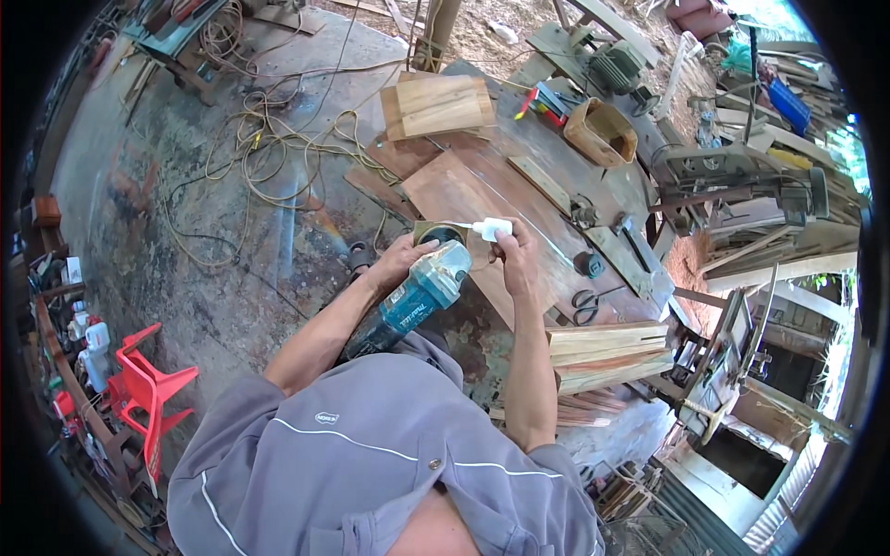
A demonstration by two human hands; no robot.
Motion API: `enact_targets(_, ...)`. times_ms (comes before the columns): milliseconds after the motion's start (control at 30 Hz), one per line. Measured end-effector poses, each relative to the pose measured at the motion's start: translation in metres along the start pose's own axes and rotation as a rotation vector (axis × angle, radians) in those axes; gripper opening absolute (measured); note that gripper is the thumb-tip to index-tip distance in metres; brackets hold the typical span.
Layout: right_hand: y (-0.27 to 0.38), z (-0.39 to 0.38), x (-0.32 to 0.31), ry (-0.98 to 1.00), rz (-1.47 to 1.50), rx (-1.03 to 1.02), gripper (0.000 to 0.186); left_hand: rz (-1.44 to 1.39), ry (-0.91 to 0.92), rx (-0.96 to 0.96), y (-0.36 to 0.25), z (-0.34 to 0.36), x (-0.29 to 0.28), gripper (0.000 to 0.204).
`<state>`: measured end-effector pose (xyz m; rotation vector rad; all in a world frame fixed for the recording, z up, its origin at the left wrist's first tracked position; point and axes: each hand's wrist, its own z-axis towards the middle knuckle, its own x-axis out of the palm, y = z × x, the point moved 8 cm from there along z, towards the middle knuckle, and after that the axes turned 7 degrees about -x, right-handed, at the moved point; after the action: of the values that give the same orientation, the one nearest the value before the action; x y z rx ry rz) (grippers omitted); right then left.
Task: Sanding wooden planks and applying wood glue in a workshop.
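A teal angle grinder (408,301) rests against my body with its head pointing away from me. My left hand (397,263) is closed at the head, its thumb on the rim of a round dark disc (443,233). A tan flat piece (425,227) shows at the disc's far edge; how it is joined to the disc I cannot tell. Pinched in my right hand (517,262) is a small white squeeze bottle (492,229), tipped sideways so its thin nozzle points left over the disc. Whether anything flows from it is too small to see.
Wooden boards (450,190) lie on the worktop ahead, with scissors (586,306) and a cut-open plastic container (601,132) to the right. A stack of planks (607,357) stands near my right elbow. Tangled cords (269,157) cover the floor left; a red plastic chair (148,398) sits there too.
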<state>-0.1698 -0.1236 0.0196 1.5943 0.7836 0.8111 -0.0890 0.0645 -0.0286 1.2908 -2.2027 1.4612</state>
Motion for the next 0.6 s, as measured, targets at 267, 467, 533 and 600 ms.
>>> enact_targets(267, -0.001, -0.005, -0.004, 0.053, -0.158, 0.040, 0.021, 0.014, -0.009, -0.019, 0.008, -0.005, 0.021, 0.032)
enact_targets(467, -0.002, -0.006, 0.003, 0.072, -0.281, 0.047, 0.025, -0.003, -0.025, -0.007, 0.006, -0.013, 0.018, 0.040)
enact_targets(533, -0.002, -0.005, 0.005, 0.060, -0.279, 0.018, 0.025, 0.007, -0.021, 0.017, 0.011, -0.011, 0.013, 0.040)
enact_targets(600, 0.002, -0.006, 0.011, 0.072, -0.288, 0.026, 0.026, 0.021, -0.016, 0.039, 0.007, -0.013, 0.014, 0.040)
